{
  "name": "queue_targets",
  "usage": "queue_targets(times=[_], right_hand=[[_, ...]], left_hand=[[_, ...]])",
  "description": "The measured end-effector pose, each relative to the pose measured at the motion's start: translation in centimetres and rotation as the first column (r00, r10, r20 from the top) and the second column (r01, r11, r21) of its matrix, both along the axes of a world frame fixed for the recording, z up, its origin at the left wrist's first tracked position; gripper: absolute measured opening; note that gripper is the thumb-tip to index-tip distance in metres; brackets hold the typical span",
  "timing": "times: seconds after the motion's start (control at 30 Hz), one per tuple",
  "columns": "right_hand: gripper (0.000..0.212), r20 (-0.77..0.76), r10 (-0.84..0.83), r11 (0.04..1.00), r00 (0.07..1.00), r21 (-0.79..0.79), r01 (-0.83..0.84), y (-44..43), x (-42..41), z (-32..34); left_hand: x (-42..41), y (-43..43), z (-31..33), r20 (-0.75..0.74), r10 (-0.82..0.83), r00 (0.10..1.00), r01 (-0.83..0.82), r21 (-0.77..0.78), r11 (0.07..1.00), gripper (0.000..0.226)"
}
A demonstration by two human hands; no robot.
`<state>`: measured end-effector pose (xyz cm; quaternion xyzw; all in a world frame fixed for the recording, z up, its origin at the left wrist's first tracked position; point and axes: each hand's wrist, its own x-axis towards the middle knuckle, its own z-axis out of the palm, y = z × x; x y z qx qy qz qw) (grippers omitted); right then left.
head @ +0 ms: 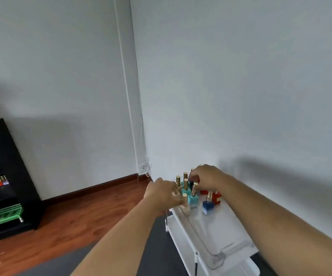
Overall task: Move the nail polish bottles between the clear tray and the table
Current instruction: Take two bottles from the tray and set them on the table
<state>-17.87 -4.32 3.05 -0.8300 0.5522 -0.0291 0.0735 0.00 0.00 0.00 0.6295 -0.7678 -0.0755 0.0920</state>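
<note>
Several gold-capped nail polish bottles stand clustered at the far end of a clear tray (211, 251) on a small white table (183, 246). Among them are a teal bottle (193, 199), a blue bottle (208, 207), red bottles (217, 199) and a pale beige bottle (185, 208). My left hand (161, 194) is at the tray's left edge, fingers closed around a pale bottle (175, 191) with a gold cap. My right hand (206, 177) reaches over the far bottles, fingertips pinching a dark bottle that is mostly hidden.
The near half of the tray holds nothing. A white wall runs close behind the table on the right. A black shelf (5, 176) with a green basket (1, 216) stands at the left. A wooden floor and a grey mat lie below.
</note>
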Motion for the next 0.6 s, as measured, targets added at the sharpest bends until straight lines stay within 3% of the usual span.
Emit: queue_targets(times=[0.1, 0.23, 0.4, 0.6], right_hand=[[0.039, -0.079, -0.001, 1.0, 0.997, -0.013, 0.0, -0.3, 0.3, -1.3], [0.035, -0.141, 0.027, 0.998, 0.99, -0.044, -0.033, -1.4, 0.6, -3.0], [0.025, -0.222, 0.039, 0.998, 0.974, -0.046, -0.05, -2.4, 1.1, -3.7], [0.018, -0.305, 0.068, 0.997, 0.95, -0.011, -0.075, -3.1, 1.5, -4.3]], left_hand=[[-0.9, -0.2, -1.1, 0.058, -0.004, 0.998, 0.003, 0.012, 1.0, 0.036], [-1.5, -1.2, -2.4, 0.022, 0.046, 0.999, -0.047, 0.071, 0.996, 0.041], [-2.5, -1.7, -3.1, -0.044, 0.133, 0.99, -0.127, 0.135, 0.983, 0.032], [-3.3, -2.4, -3.4, -0.052, 0.216, 0.975, -0.204, 0.183, 0.962, 0.048]])
